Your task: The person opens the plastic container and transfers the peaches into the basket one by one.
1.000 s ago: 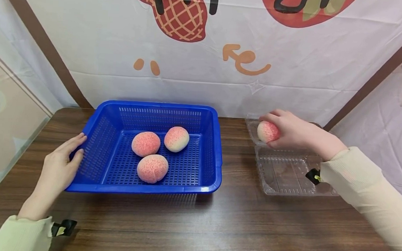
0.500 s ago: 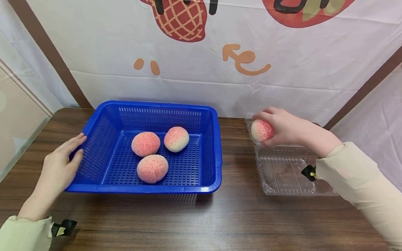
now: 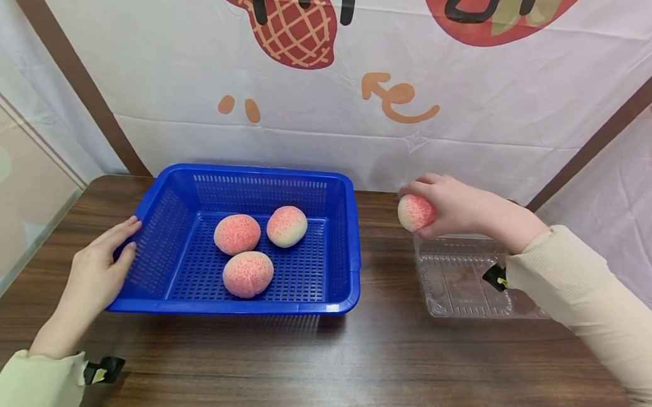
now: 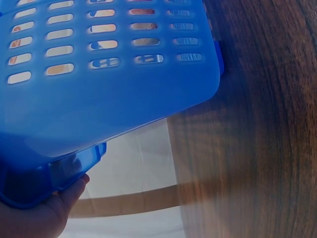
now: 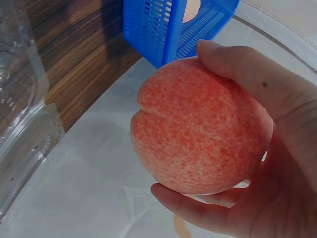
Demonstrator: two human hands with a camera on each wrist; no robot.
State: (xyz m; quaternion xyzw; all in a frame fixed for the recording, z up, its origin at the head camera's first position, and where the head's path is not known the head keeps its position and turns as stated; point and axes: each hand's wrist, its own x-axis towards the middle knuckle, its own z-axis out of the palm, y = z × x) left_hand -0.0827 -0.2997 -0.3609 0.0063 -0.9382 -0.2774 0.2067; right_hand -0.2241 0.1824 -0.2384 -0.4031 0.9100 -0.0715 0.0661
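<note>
My right hand (image 3: 455, 206) grips a pink-and-cream peach (image 3: 415, 213) and holds it up near the left edge of the clear plastic container (image 3: 462, 282). In the right wrist view the peach (image 5: 198, 129) shows its crease, with thumb and fingers around it. My left hand (image 3: 97, 269) holds the left rim of the blue plastic basket (image 3: 351, 256), thumb and fingers on either side of the rim. Inside the basket lie three peaches: one on the left (image 3: 237, 234), one at the right (image 3: 287, 226) and one in front (image 3: 248, 274). The left wrist view shows the basket's slotted side (image 4: 114, 94).
Both containers stand on a dark wood table (image 3: 314, 373). Behind it hangs a white printed cloth (image 3: 320, 127), close to the basket's back edge. The plastic container's raised lid lies partly behind the right hand. A strip of table separates container and basket.
My right hand has moved left with the peach, from above the container's back part to its left edge. The left hand, the basket and its peaches have stayed put.
</note>
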